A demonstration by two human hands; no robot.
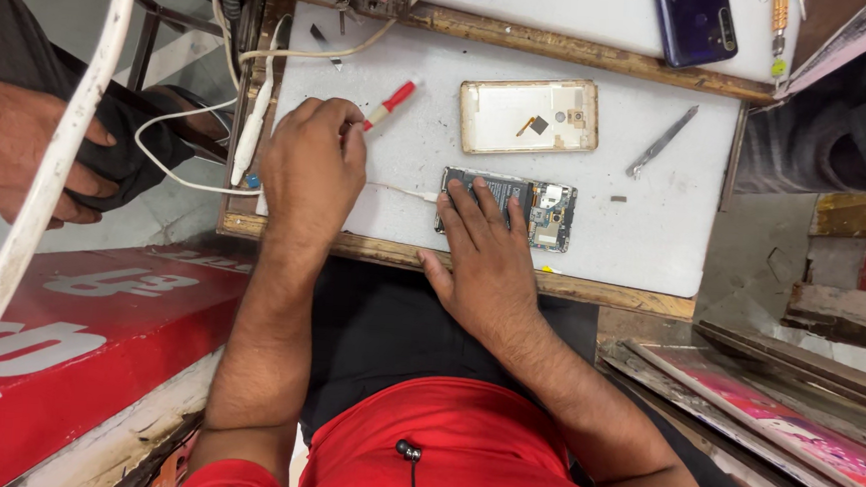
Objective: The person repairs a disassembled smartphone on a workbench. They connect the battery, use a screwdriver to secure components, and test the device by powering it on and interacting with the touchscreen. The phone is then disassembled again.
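**Opened phone under my hands**

I am pressing my right hand [483, 252] flat, fingers spread, on the opened phone [515, 210] lying on the white table [654, 237]. My left hand [313, 161] is gripping a red-and-white screwdriver [391, 103]. The gold back cover [529, 116] is lying just beyond the phone.

Shirt [470, 456]: red, short sleeves ending at the upper arms
Trousers [398, 322]: black, seen at the lap
Earphone cable [409, 468]: thin, black, with a small bud hanging at the chest
Forearms: bare, hairy
Hands: bare, no rings or watch
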